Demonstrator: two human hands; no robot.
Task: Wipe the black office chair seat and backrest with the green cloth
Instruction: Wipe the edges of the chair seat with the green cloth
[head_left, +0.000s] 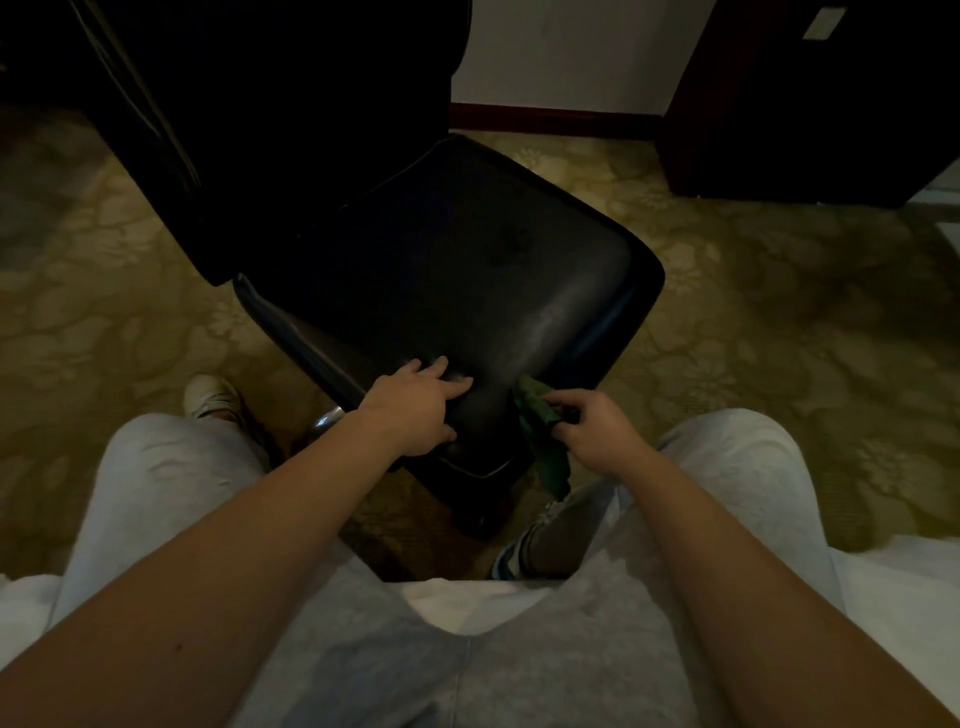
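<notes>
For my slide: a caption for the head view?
Left hand rests on the seat; right hand holds the cloth beside it.

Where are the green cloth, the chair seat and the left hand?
green cloth (545, 447), head view, hanging part.
chair seat (467, 270), head view, cushion middle.
left hand (415, 410), head view, back of hand.
</notes>
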